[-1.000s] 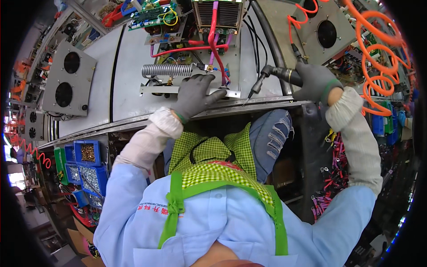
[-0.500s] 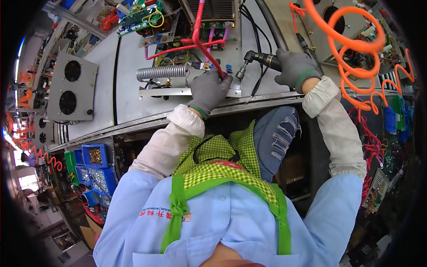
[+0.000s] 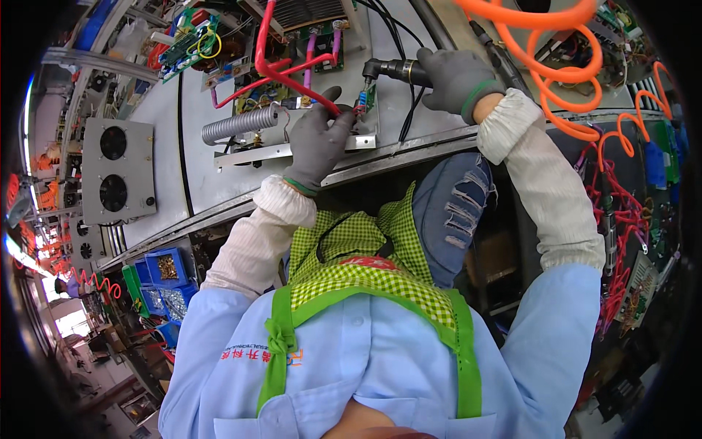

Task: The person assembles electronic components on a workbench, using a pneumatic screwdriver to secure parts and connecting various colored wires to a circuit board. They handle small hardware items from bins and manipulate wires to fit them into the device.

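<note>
My left hand, in a grey glove, is closed around the end of a thick red cable at the near edge of an open electrical assembly. Below that hand runs a pale metal bracket, and beside it lies a grey coiled resistor-like part. A black right-angle power driver is gripped by my gloved right hand. The driver's head points down, its bit meeting a small part with blue pieces just right of my left fingers. Exact contact at the tip is too small to tell.
A grey box with two black fans stands on the bench's left. Blue bins of small metal fasteners sit lower left. An orange coiled hose hangs at right. Black cables cross the bench near the driver.
My right hand has moved left with the driver, bringing its tip close to my left fingers. The left hand still holds the red cable, its thumb and fingers shifted. The whole view has shifted slightly.
</note>
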Demonstrator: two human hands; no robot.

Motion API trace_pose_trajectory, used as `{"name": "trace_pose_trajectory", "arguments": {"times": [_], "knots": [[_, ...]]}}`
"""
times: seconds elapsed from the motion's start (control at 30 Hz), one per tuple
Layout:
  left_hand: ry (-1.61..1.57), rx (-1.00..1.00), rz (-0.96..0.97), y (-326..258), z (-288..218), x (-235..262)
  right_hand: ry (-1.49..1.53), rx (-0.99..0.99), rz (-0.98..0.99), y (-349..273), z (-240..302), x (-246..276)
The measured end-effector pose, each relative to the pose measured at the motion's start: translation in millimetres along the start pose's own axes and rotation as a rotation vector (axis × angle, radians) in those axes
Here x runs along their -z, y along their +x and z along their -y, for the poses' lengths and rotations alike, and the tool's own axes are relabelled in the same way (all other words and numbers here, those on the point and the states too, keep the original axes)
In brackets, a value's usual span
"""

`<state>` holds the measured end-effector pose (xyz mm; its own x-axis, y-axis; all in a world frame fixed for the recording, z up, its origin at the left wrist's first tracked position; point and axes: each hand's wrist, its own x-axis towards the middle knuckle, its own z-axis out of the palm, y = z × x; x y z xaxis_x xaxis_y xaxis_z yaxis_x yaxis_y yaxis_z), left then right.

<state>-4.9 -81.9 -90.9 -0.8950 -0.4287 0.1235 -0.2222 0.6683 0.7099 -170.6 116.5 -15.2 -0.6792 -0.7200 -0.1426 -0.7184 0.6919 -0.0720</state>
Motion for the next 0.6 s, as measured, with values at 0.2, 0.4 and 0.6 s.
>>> {"name": "trace_pose_trajectory", "arguments": {"times": [0.2, 0.4, 0.6], "knots": [[-0.112, -0.094, -0.071, -5.0, -5.0, -3.5, 0.013, 0.065, -0.028, 4.7, -3.9, -6.3], [-0.124, -0.104, -0.031, -6.9, -8.1, -2.3, -0.052, 0.178, 0.012, 14.9, 4.7, -23.7], [-0.109, -0.104, -0.051, -7.2, -7.3, -3.3, -0.064, 0.304, 0.075, 38.2, 3.9, -18.3]]}}
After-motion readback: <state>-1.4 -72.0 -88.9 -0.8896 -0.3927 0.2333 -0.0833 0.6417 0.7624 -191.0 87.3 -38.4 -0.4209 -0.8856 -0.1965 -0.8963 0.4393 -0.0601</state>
